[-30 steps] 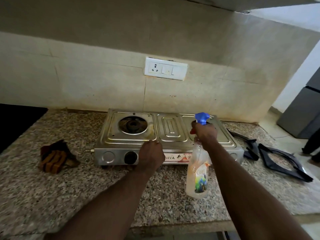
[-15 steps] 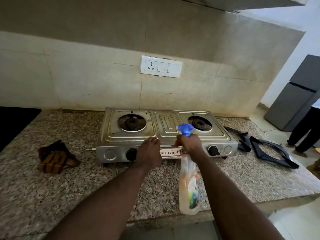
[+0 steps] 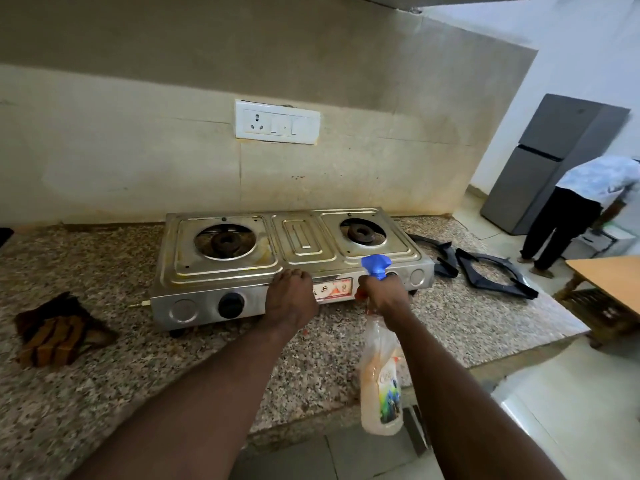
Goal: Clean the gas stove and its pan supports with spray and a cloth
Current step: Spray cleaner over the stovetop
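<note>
Spraying looks like the step in hand: right hand [image 3: 382, 296] grips the spray bottle [image 3: 381, 386] round its neck, blue nozzle aimed at the gas stove [image 3: 301, 237], bottle body hanging at the stove's 5 o'clock. Meanwhile left hand [image 3: 292, 296] braces the stove's front edge, fingers curled over it. Both pan supports [image 3: 491, 275] lie off the stove at 3 o'clock on the tabletop [image 3: 121, 375]; cloth [image 3: 55, 330] sits at 8 o'clock, untouched. Next, prob.: squeeze trigger over the top plate & burners, then free left hand to fetch cloth.
</note>
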